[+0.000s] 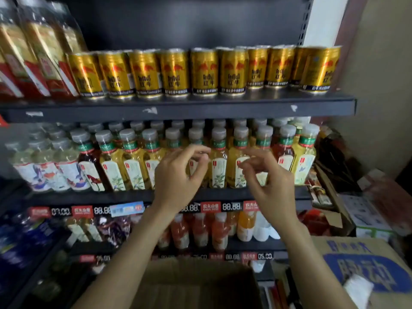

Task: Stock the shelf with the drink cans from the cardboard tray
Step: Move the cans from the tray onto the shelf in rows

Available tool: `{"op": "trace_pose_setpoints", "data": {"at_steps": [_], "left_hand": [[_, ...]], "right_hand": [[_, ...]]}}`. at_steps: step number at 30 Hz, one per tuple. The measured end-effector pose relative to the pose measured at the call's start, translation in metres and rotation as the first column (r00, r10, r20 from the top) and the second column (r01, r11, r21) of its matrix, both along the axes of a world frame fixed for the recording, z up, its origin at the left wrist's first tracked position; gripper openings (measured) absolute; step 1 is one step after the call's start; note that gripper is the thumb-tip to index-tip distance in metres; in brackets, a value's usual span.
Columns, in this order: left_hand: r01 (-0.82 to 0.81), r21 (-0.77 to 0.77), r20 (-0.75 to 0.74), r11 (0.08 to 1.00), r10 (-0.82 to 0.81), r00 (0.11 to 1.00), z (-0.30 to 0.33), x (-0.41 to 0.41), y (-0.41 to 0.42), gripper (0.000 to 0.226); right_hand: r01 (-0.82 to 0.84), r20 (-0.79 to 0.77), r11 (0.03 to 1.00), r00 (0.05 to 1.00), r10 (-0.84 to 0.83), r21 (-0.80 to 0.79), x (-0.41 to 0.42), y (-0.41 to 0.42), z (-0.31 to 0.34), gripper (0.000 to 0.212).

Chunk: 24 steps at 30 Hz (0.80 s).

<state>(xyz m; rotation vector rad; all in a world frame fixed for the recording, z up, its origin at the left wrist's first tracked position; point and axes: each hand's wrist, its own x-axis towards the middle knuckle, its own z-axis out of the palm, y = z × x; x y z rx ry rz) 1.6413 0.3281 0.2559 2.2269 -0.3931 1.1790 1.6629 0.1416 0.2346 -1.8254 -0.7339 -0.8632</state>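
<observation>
Both hands are raised side by side and apart, the left hand (178, 175) and right hand (269, 181) with fingers loosely curled, holding nothing. Above them gold drink cans (205, 71) line a dark metal shelf (178, 108). Behind the fingers stand tea bottles (133, 161). Below the wrists sits the cardboard tray (196, 284); a printed carton (365, 270) lies right of the right forearm.

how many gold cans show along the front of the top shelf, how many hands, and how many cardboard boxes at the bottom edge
gold cans: 10 (one near the right end is partly hidden)
hands: 2, left hand and right hand
cardboard boxes: 2, the brown tray and the blue-printed box
total: 14
</observation>
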Motion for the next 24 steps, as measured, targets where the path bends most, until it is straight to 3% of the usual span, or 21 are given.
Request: {"op": "trace_pose_setpoints", "data": {"at_steps": [3, 8, 12, 16, 19, 24], "left_hand": [[0.001, -0.074, -0.321, 0.997, -0.025, 0.947, -0.064, -0.023, 0.007, 0.020], [-0.040, -0.160, -0.684, 0.986, -0.082, 0.725, -0.171, -0.060, 0.014, 0.019], [0.039, -0.128, -0.853, 0.991, -0.130, 0.505, -0.241, -0.094, 0.007, 0.026], [0.219, 0.059, -0.946, 0.974, -0.015, 0.324, -0.285, -0.115, -0.009, 0.045], [0.372, 0.144, -0.964, 0.917, 0.045, 0.262, -0.313, -0.119, -0.019, 0.061], [0.547, 0.213, -0.968, 0.809, 0.097, 0.233, -0.345, -0.122, -0.038, 0.077]], "right_hand": [[-0.064, -0.285, 0.990, 0.958, 0.027, -0.123, -0.018, -0.016, -0.063, 0.017], [-0.175, -0.594, 0.927, 0.802, -0.061, -0.331, -0.054, -0.032, -0.157, 0.019], [-0.289, -0.628, 0.783, 0.761, -0.160, -0.550, -0.088, -0.039, -0.219, 0.019], [-0.406, -0.514, 0.401, 0.831, -0.211, -0.821, -0.116, -0.041, -0.263, 0.035], [-0.354, -0.390, 0.186, 0.896, -0.212, -0.916, -0.124, -0.038, -0.276, 0.036], [-0.379, -0.369, 0.026, 0.878, -0.305, -0.925, -0.130, -0.027, -0.285, 0.034]]}}
